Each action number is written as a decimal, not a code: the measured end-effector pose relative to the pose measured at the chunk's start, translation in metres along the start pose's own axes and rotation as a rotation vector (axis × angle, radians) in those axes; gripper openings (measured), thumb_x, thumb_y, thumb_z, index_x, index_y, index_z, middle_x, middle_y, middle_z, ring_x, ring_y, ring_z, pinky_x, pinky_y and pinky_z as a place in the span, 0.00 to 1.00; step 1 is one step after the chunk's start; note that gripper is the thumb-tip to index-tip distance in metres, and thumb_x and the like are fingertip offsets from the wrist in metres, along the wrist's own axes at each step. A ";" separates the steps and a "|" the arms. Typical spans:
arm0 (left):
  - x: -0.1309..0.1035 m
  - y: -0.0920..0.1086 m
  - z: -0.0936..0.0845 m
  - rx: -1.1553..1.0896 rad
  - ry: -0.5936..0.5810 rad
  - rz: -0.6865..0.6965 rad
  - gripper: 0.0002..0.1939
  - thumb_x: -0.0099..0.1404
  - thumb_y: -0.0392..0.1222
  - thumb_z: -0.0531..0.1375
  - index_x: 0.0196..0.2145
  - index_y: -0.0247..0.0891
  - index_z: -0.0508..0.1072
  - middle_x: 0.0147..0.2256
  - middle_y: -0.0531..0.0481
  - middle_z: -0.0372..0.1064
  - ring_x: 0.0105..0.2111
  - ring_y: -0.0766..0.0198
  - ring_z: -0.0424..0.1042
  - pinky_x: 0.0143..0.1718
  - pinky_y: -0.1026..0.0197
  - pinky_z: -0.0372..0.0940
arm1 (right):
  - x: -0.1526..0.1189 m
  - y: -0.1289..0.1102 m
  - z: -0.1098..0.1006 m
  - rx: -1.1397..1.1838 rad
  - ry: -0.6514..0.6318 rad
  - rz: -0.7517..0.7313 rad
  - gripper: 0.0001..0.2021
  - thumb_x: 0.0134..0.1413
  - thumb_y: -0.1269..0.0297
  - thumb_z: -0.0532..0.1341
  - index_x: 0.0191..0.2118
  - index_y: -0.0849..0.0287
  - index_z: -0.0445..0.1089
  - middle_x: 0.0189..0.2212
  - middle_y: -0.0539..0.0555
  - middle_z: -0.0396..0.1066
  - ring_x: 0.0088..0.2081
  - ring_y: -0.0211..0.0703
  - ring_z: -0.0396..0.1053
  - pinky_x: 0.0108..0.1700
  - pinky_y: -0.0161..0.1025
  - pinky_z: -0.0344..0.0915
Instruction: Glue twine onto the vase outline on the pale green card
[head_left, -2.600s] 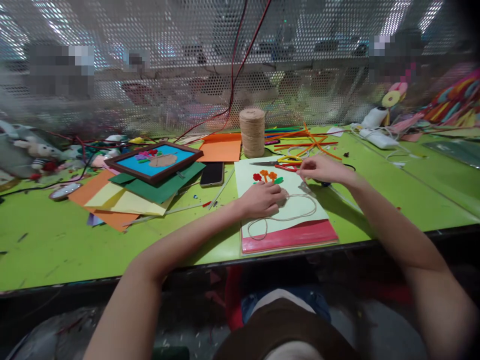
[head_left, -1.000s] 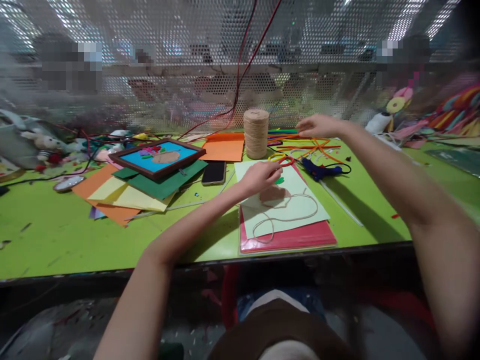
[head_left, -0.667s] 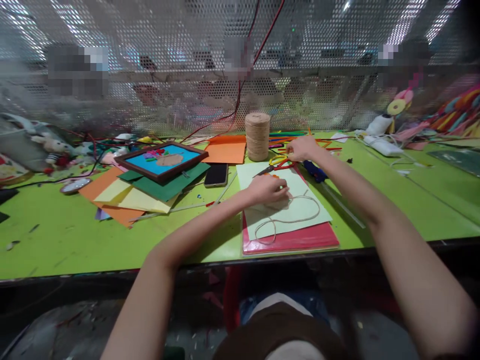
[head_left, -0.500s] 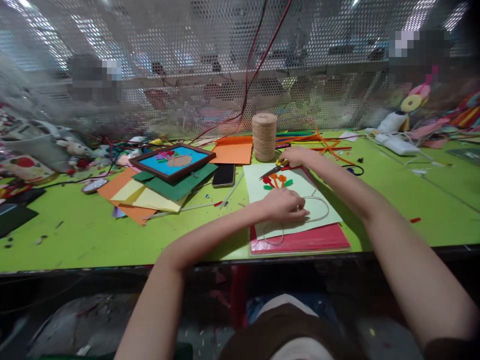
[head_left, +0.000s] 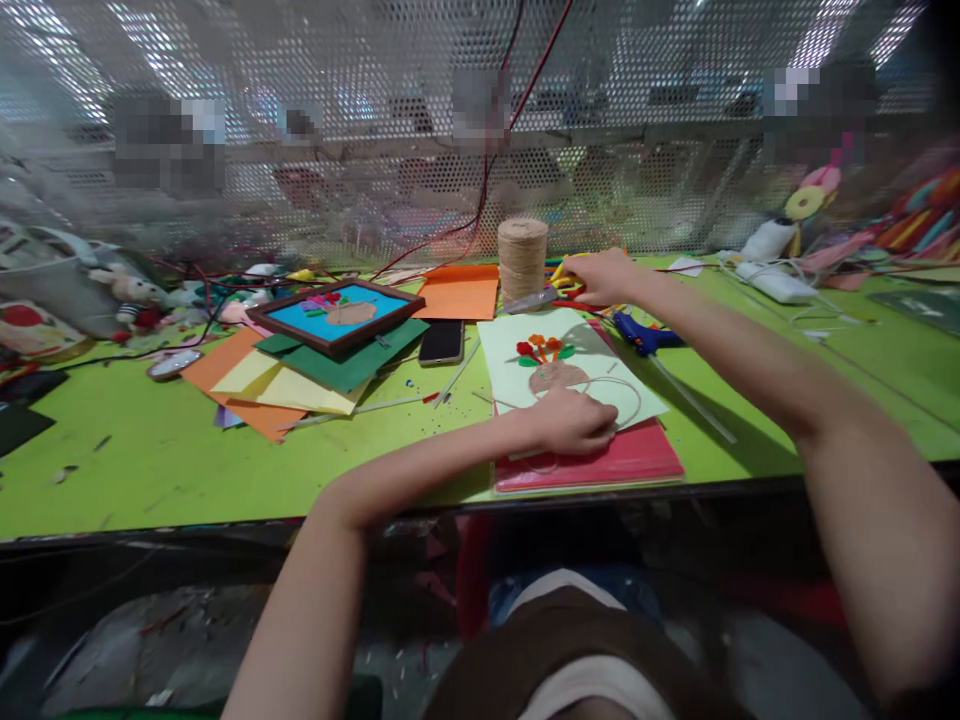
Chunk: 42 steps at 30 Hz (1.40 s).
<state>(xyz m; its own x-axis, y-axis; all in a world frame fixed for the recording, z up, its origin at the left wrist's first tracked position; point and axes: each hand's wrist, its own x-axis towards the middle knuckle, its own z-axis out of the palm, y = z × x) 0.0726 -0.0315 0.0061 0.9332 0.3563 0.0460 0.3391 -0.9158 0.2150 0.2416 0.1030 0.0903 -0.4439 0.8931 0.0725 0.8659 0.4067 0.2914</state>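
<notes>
My left hand [head_left: 576, 422] rests closed on the pale green card [head_left: 499, 350], pinching a thin twine [head_left: 637, 392] that loops out to the right. Just beyond its knuckles, the card bears a brown pot shape [head_left: 556, 378] with red and orange flowers [head_left: 540, 347] and green leaves. Beneath the card lies a red book or folder [head_left: 645, 458]. Past the card's far edge, my right hand [head_left: 602, 277] is closed around the yellow handles of a pair of scissors [head_left: 538, 299]. The blades point left, near the foot of a twine spool [head_left: 523, 262].
A blue glue gun [head_left: 637, 333] with a glue stick lies right of the card. To the left are a phone [head_left: 442, 342], a framed picture [head_left: 337, 347] on coloured paper sheets, and an orange sheet [head_left: 457, 292]. A perforated metal screen [head_left: 360, 180] stands behind the table.
My right hand has moved away from the card with the scissors, toward the spool. My left hand has shifted slightly toward me, uncovering the brown pot shape. The glue gun now shows.
</notes>
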 end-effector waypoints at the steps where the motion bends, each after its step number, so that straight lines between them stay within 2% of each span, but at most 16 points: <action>1: 0.000 0.000 -0.002 -0.016 0.003 -0.012 0.12 0.68 0.46 0.52 0.35 0.39 0.71 0.32 0.45 0.74 0.29 0.60 0.68 0.25 0.59 0.47 | -0.013 0.002 -0.005 0.041 -0.024 0.033 0.23 0.58 0.53 0.58 0.55 0.59 0.63 0.49 0.60 0.72 0.45 0.51 0.70 0.39 0.39 0.59; 3: -0.002 -0.004 -0.008 -0.033 0.043 -0.046 0.14 0.68 0.47 0.51 0.35 0.38 0.72 0.32 0.44 0.73 0.30 0.60 0.67 0.26 0.59 0.48 | -0.041 0.008 -0.010 0.171 -0.099 0.098 0.28 0.60 0.46 0.55 0.57 0.63 0.59 0.49 0.63 0.71 0.40 0.47 0.68 0.38 0.38 0.59; 5: -0.003 -0.014 -0.018 -0.062 0.115 -0.115 0.12 0.66 0.43 0.52 0.31 0.36 0.71 0.30 0.45 0.71 0.29 0.62 0.65 0.28 0.60 0.48 | -0.073 0.017 -0.010 0.289 -0.145 0.165 0.32 0.59 0.41 0.54 0.54 0.67 0.59 0.47 0.65 0.70 0.37 0.44 0.66 0.37 0.37 0.59; 7: -0.004 -0.029 -0.027 -0.252 0.268 -0.271 0.09 0.60 0.42 0.55 0.24 0.36 0.67 0.23 0.52 0.64 0.24 0.67 0.59 0.27 0.62 0.48 | -0.106 0.030 -0.006 0.313 -0.136 0.214 0.31 0.57 0.38 0.54 0.48 0.66 0.63 0.44 0.65 0.70 0.36 0.43 0.64 0.36 0.38 0.59; 9: -0.006 -0.048 -0.034 -0.473 0.405 -0.323 0.12 0.56 0.41 0.55 0.18 0.37 0.61 0.18 0.55 0.55 0.21 0.70 0.53 0.25 0.62 0.45 | -0.140 0.042 0.002 0.359 -0.105 0.283 0.31 0.53 0.34 0.55 0.43 0.62 0.66 0.38 0.61 0.72 0.33 0.44 0.64 0.35 0.39 0.59; 10: -0.007 -0.058 -0.036 -0.618 0.433 -0.324 0.13 0.54 0.40 0.55 0.15 0.37 0.58 0.16 0.57 0.51 0.19 0.71 0.50 0.24 0.63 0.44 | -0.156 0.046 0.006 0.420 -0.095 0.338 0.31 0.51 0.33 0.56 0.42 0.60 0.68 0.35 0.59 0.73 0.33 0.44 0.65 0.35 0.40 0.60; 13: -0.010 -0.084 -0.033 -1.121 0.441 -0.255 0.12 0.47 0.38 0.54 0.12 0.37 0.56 0.12 0.58 0.46 0.15 0.74 0.46 0.20 0.65 0.41 | -0.200 0.046 0.016 0.540 -0.132 0.481 0.32 0.42 0.34 0.62 0.43 0.58 0.72 0.36 0.57 0.76 0.34 0.47 0.70 0.36 0.41 0.63; 16: -0.011 -0.101 -0.020 -1.490 0.382 -0.228 0.12 0.44 0.36 0.54 0.10 0.39 0.53 0.09 0.57 0.45 0.11 0.73 0.45 0.15 0.66 0.39 | -0.226 0.023 0.025 0.523 -0.168 0.491 0.33 0.40 0.35 0.63 0.44 0.58 0.74 0.37 0.59 0.78 0.35 0.51 0.73 0.35 0.43 0.67; 18: -0.012 -0.108 -0.012 -1.680 0.342 -0.249 0.12 0.45 0.35 0.54 0.11 0.39 0.52 0.08 0.57 0.43 0.09 0.72 0.43 0.13 0.66 0.40 | -0.235 0.003 0.028 0.407 -0.171 0.458 0.31 0.44 0.36 0.60 0.44 0.59 0.76 0.40 0.61 0.78 0.39 0.56 0.75 0.38 0.46 0.69; 21: -0.014 -0.112 -0.005 -1.927 0.393 -0.277 0.14 0.48 0.34 0.53 0.12 0.39 0.50 0.08 0.58 0.40 0.08 0.73 0.39 0.11 0.68 0.39 | -0.238 -0.023 0.031 0.221 -0.153 0.417 0.26 0.52 0.42 0.57 0.45 0.58 0.77 0.46 0.63 0.77 0.45 0.61 0.75 0.43 0.49 0.69; 24: -0.018 -0.112 -0.004 -2.059 0.479 -0.298 0.17 0.50 0.34 0.51 0.11 0.39 0.47 0.08 0.57 0.38 0.08 0.74 0.37 0.10 0.68 0.38 | -0.238 -0.035 0.031 0.150 -0.183 0.390 0.24 0.56 0.45 0.55 0.46 0.58 0.76 0.47 0.63 0.76 0.46 0.60 0.74 0.44 0.49 0.70; 27: -0.020 -0.111 -0.007 -2.172 0.503 -0.340 0.18 0.50 0.34 0.51 0.11 0.40 0.45 0.08 0.57 0.36 0.08 0.73 0.37 0.11 0.67 0.39 | -0.238 -0.039 0.033 0.107 -0.185 0.391 0.24 0.57 0.46 0.54 0.45 0.59 0.76 0.46 0.62 0.77 0.45 0.57 0.75 0.42 0.48 0.70; 32: -0.022 -0.112 -0.009 -2.218 0.476 -0.397 0.19 0.52 0.35 0.50 0.11 0.40 0.43 0.08 0.57 0.32 0.08 0.72 0.35 0.13 0.66 0.40 | -0.240 -0.042 0.038 0.127 -0.169 0.372 0.22 0.58 0.49 0.55 0.44 0.61 0.77 0.43 0.64 0.77 0.42 0.59 0.75 0.41 0.49 0.69; 37: -0.023 -0.112 -0.010 -2.204 0.452 -0.407 0.16 0.51 0.36 0.49 0.12 0.39 0.45 0.08 0.58 0.33 0.08 0.72 0.35 0.14 0.66 0.37 | -0.237 -0.046 0.041 0.124 -0.145 0.361 0.20 0.59 0.51 0.56 0.42 0.61 0.77 0.46 0.65 0.76 0.43 0.60 0.75 0.40 0.50 0.69; 42: -0.023 -0.111 -0.010 -2.192 0.462 -0.423 0.17 0.51 0.36 0.50 0.13 0.39 0.44 0.08 0.58 0.35 0.09 0.73 0.36 0.14 0.66 0.39 | -0.234 -0.047 0.041 0.099 -0.217 0.356 0.21 0.60 0.49 0.55 0.42 0.61 0.76 0.44 0.63 0.77 0.43 0.60 0.75 0.39 0.49 0.69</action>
<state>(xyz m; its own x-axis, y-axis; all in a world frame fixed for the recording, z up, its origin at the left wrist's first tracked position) 0.0118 0.0638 -0.0087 0.6770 0.7093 -0.1963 -0.4605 0.6164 0.6387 0.3147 -0.1172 0.0201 -0.0633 0.9966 -0.0529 0.9789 0.0723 0.1911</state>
